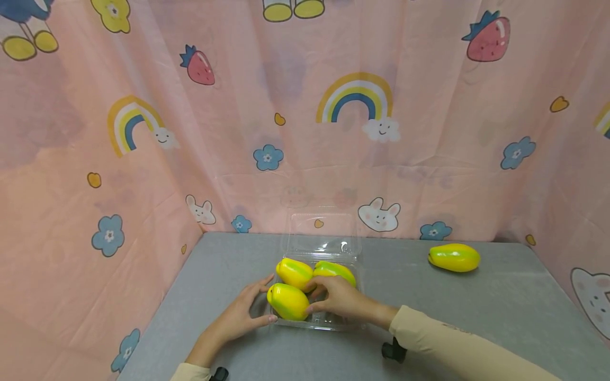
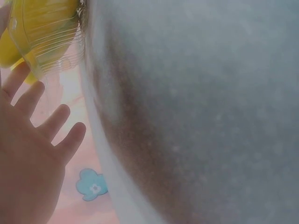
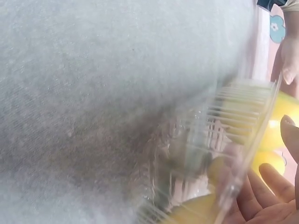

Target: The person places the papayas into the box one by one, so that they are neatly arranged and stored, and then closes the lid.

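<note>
In the head view, a clear plastic clamshell box (image 1: 329,324) stands with its lid (image 1: 320,233) raised at the back. Three yellow-green papayas lie in it: a front-left papaya (image 1: 288,302), a back-left papaya (image 1: 294,273) and a back-right papaya (image 1: 335,271). My left hand (image 1: 240,312) is at the box's left side, its fingers spread in the left wrist view. My right hand (image 1: 340,297) reaches over the box, thumb and fingertips beside the front-left papaya's right end. In the right wrist view its fingers are loosely extended, with nothing visibly gripped.
Another yellow-green papaya (image 1: 454,257) lies on the grey table (image 1: 414,301) at the back right. A pink patterned curtain (image 1: 429,174) hangs behind and around the table.
</note>
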The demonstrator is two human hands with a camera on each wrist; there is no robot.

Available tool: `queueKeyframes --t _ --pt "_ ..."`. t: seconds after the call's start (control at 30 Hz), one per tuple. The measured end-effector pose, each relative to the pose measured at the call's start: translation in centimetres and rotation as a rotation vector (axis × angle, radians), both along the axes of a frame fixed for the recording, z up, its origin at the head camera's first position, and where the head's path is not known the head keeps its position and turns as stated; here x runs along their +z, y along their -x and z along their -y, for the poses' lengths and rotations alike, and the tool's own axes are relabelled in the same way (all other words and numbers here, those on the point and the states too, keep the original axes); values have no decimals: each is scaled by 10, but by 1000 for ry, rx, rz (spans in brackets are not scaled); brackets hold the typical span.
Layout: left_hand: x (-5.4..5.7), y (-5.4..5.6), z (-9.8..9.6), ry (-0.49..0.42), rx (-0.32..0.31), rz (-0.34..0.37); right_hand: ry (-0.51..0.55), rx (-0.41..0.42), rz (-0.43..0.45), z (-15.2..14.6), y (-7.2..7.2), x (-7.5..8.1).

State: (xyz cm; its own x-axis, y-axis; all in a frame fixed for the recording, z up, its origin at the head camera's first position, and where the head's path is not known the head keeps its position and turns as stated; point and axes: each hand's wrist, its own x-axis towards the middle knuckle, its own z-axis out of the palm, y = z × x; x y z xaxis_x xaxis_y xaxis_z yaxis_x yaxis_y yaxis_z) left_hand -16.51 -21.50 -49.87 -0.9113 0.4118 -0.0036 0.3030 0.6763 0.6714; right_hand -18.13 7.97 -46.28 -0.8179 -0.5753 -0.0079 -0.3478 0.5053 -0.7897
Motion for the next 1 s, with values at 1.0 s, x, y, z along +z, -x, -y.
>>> queueKeyframes --t 1.0 --pt "3 0 -2 26 25 28 -9 -69 -72 -81 -2 43"
